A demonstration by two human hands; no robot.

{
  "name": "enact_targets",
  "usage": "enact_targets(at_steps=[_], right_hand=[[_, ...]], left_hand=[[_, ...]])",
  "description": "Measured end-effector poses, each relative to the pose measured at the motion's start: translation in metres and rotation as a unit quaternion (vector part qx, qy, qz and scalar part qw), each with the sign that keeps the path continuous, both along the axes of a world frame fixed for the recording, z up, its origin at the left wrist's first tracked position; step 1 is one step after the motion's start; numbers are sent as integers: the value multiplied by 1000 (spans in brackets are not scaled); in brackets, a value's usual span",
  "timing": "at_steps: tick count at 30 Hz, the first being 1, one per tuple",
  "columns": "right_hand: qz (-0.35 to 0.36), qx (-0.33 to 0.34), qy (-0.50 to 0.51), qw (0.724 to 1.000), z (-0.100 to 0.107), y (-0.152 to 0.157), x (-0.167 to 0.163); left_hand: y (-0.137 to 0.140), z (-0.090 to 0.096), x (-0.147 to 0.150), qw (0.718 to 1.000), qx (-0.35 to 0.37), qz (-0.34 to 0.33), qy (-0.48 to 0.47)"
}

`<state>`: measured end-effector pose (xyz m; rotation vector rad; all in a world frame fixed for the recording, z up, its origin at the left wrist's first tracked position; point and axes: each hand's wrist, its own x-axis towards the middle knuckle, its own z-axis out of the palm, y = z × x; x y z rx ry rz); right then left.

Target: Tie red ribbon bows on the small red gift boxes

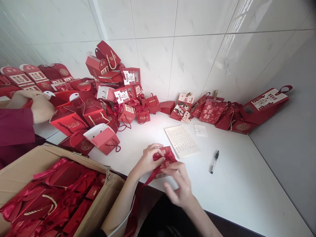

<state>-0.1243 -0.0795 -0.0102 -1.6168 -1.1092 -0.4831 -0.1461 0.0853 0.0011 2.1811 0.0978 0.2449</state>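
Observation:
A small red gift box [166,164] with gold lettering lies near the front edge of the white table, below my eyes. My left hand [150,160] is closed at its far left side, thumb and fingers pinching the red ribbon [151,177] against the box top. One ribbon end trails down over the table edge. Over the box's near right side hovers my right hand [179,184], slightly blurred, thumb and fingers apart with nothing visible between them. Whether its fingertips touch the box, I cannot tell.
A handwritten notebook [182,141], a small white packet [200,130] and a pen [214,162] lie beyond and to the right. Red gift boxes [128,112] pile along the tiled wall. A carton [116,184] of red boxes stands left; another person's arm [40,108] reaches in there.

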Motion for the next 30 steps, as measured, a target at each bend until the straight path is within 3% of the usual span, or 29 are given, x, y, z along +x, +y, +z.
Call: enact_targets(at_steps=[2,4,7,9,13,18,20,24,27,30], right_hand=[[-94,-8,91,991,2,-10,13],[-140,-103,207,963,2,-20,25],[-53,-240,360,900,0,-28,35],[6,-226,409,884,-1,-29,35],[51,-174,436,881,-3,-32,32],[54,-203,456,865,-4,-49,41],[24,-184,445,876,-1,-55,49],[-102,-142,410,895,10,-50,65],[-94,-163,392,900,16,-32,73],[-45,-217,385,896,16,-10,74]], left_hand=[[0,-1,0,1000,-6,5,1],[-1,-1,0,1000,-10,10,-1],[-2,-2,1,1000,-12,12,-3],[-2,-2,1,1000,-9,10,-2],[-2,-1,1,1000,0,12,5],[-3,1,1,1000,-13,18,17],[-3,2,1,999,-25,18,17],[-5,1,0,998,-56,30,-14],[-6,0,-5,991,-64,92,-72],[-9,-2,-11,976,-11,193,-99]])
